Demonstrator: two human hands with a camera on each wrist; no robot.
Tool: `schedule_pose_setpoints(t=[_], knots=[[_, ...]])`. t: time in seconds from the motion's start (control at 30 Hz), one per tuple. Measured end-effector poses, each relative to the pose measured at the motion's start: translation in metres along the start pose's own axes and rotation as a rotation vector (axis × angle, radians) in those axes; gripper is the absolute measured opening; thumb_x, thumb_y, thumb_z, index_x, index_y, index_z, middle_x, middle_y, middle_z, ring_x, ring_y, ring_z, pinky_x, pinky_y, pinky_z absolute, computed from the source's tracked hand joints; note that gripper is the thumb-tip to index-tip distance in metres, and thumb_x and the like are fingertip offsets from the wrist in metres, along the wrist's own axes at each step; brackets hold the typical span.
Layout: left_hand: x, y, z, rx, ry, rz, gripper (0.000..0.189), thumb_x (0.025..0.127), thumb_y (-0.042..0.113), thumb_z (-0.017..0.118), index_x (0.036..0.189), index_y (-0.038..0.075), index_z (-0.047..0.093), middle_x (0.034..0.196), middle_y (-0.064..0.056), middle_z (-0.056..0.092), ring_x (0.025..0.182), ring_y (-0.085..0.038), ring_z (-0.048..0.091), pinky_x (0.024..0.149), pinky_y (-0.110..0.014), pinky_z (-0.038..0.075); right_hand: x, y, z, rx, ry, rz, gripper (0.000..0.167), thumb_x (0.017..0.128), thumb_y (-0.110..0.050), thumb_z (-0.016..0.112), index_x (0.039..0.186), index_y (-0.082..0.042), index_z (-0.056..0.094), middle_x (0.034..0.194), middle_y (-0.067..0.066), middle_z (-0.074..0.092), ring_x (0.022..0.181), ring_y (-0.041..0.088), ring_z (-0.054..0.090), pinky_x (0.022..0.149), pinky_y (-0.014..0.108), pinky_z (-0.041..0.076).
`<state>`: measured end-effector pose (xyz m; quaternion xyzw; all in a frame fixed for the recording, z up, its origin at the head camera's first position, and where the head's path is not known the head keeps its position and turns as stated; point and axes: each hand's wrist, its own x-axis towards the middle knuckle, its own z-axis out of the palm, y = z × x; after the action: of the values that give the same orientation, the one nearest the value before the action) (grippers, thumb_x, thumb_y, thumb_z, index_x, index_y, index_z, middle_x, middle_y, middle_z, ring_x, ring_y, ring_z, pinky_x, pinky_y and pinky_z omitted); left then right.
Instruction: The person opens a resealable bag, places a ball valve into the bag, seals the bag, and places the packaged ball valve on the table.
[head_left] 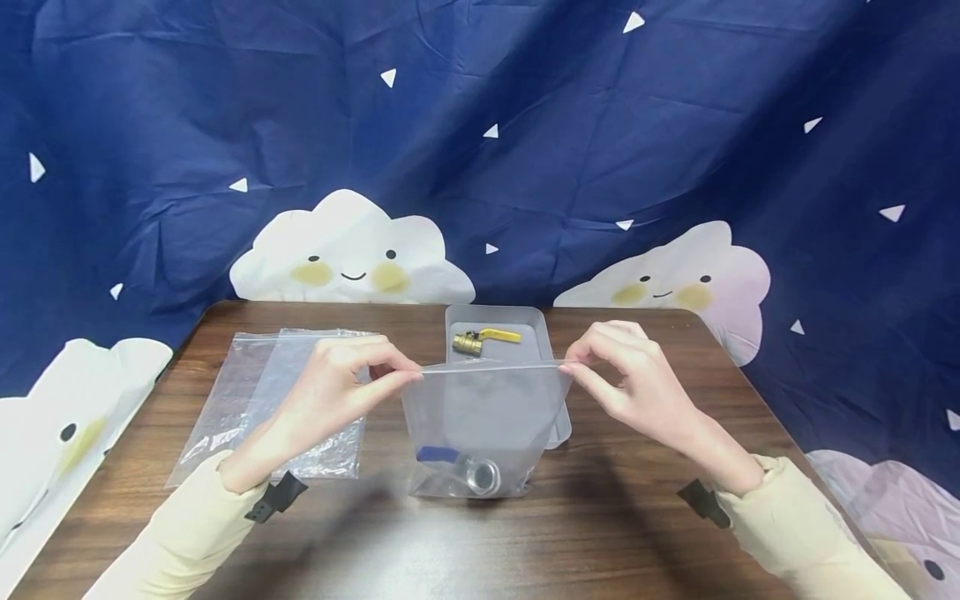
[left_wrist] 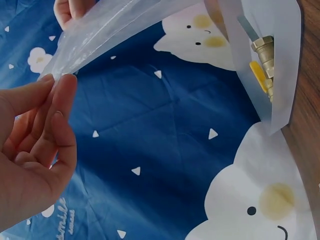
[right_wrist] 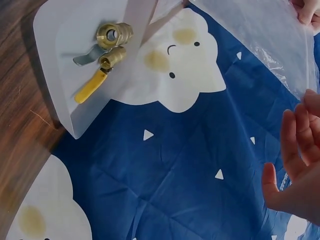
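A clear zip bag (head_left: 495, 408) hangs upright above the table, stretched between both hands. My left hand (head_left: 341, 379) pinches its top left corner between thumb and index finger. At the opposite top corner, the thumb and fingertips of my right hand (head_left: 633, 375) pinch the bag's edge. Down in the bag lies a metal valve with a blue handle (head_left: 437, 454), seen through the plastic. Behind the bag stands a translucent plastic tray (head_left: 495, 313) holding a brass ball valve with a yellow lever (head_left: 468, 343). A brass valve with a silver lever (right_wrist: 114, 35) also lies there, seen in the right wrist view.
Flat clear zip bags (head_left: 247, 375) lie overlapping on the left of the wooden table (head_left: 622, 533). A dark blue cloth (head_left: 525, 167) printed with clouds and triangles hangs behind the table.
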<state>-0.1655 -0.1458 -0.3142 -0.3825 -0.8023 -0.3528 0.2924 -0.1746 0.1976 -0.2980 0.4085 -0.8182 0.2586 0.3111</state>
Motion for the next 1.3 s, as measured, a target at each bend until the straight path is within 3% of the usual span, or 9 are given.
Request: schedule_pose_setpoints(t=[0.27, 0.43, 0.57, 0.83, 1.07, 1.17, 1.3], knots=[[-0.003, 0.000, 0.003, -0.019, 0.006, -0.006, 0.017, 0.078, 0.006, 0.081, 0.086, 0.021, 0.077, 0.071, 0.014, 0.066, 0.064, 0.003, 0.054, 0.061, -0.009, 0.042, -0.007, 0.003, 0.003, 0.067, 0.062, 0.013, 0.020, 0.074, -0.001, 0.081, 0.079, -0.016, 0.068, 0.074, -0.008, 0.064, 0.072, 0.006, 0.057, 0.087, 0.022, 0.041], [-0.004, 0.001, 0.003, -0.030, 0.015, -0.007, 0.018, 0.079, 0.006, 0.081, 0.086, 0.022, 0.077, 0.072, 0.014, 0.067, 0.065, 0.002, 0.055, 0.061, -0.009, 0.043, -0.008, 0.004, 0.003, 0.063, 0.083, -0.009, 0.020, 0.074, -0.003, 0.081, 0.077, -0.017, 0.067, 0.072, -0.009, 0.064, 0.072, 0.004, 0.057, 0.088, 0.023, 0.041], [-0.005, -0.001, 0.004, -0.032, 0.011, -0.006, 0.018, 0.079, 0.005, 0.080, 0.088, 0.021, 0.077, 0.072, 0.014, 0.067, 0.066, 0.002, 0.056, 0.062, -0.012, 0.045, -0.009, 0.003, 0.002, 0.039, 0.056, -0.006, 0.015, 0.078, -0.006, 0.079, 0.080, -0.016, 0.068, 0.073, -0.009, 0.065, 0.075, 0.006, 0.057, 0.090, 0.024, 0.041], [-0.007, -0.003, 0.003, -0.015, 0.011, 0.000, 0.016, 0.082, 0.005, 0.078, 0.090, 0.019, 0.077, 0.073, 0.013, 0.068, 0.064, 0.003, 0.053, 0.060, -0.009, 0.042, -0.012, 0.005, 0.002, 0.037, 0.070, -0.025, 0.017, 0.077, -0.002, 0.077, 0.084, -0.016, 0.071, 0.075, -0.010, 0.065, 0.073, 0.004, 0.057, 0.083, 0.023, 0.042], [-0.007, -0.002, 0.003, -0.017, 0.006, 0.017, 0.003, 0.088, 0.015, 0.074, 0.088, 0.016, 0.077, 0.074, 0.012, 0.070, 0.064, 0.002, 0.054, 0.060, -0.009, 0.043, -0.014, 0.007, 0.003, 0.033, 0.096, -0.050, 0.008, 0.082, -0.008, 0.076, 0.082, -0.014, 0.070, 0.071, -0.009, 0.064, 0.074, 0.006, 0.058, 0.093, 0.025, 0.042], [-0.007, -0.004, 0.003, -0.021, 0.001, -0.004, 0.008, 0.085, 0.010, 0.077, 0.088, 0.017, 0.077, 0.073, 0.010, 0.070, 0.064, 0.002, 0.056, 0.061, -0.009, 0.044, -0.013, 0.006, 0.003, 0.030, 0.080, -0.049, 0.011, 0.081, -0.006, 0.076, 0.082, -0.014, 0.069, 0.075, -0.009, 0.065, 0.075, 0.004, 0.058, 0.092, 0.026, 0.042], [-0.009, -0.006, 0.003, -0.024, -0.010, -0.053, 0.015, 0.081, 0.005, 0.079, 0.089, 0.018, 0.077, 0.071, 0.008, 0.070, 0.066, 0.002, 0.059, 0.064, -0.010, 0.048, -0.015, 0.004, 0.004, 0.056, 0.036, 0.020, 0.018, 0.079, -0.001, 0.077, 0.089, -0.014, 0.069, 0.082, -0.009, 0.065, 0.080, 0.003, 0.058, 0.084, 0.020, 0.043]])
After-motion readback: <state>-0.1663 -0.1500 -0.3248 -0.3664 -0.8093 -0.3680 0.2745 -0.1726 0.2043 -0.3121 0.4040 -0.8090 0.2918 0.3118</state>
